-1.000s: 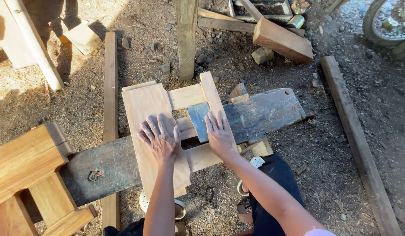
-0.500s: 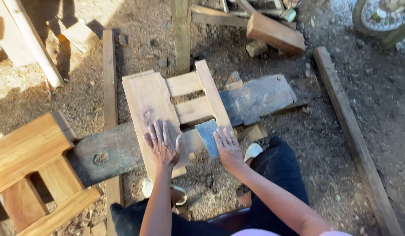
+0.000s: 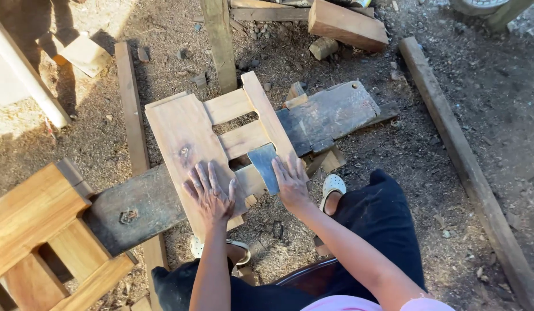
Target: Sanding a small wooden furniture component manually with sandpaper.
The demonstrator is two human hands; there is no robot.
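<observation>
On dark plank (image 3: 140, 204) over sawdust ground: pale wooden frame (image 3: 186, 135), slats nailed across. Left hand (image 3: 211, 193) flat, fingers spread, pressing frame's wide board, gripping nothing. Right hand (image 3: 291, 183) flat beside grey metal scraper (image 3: 264, 164), touching its edge; actual grip unclear. Risk: frame overhangs plank, could tip or slide under uneven pressure; scraper edge near fingers. Lower body partly cut off; slat joints hidden.

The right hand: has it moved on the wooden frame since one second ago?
Yes. The right hand has slid toward the person, down the wooden frame, with the metal scraper.
</observation>
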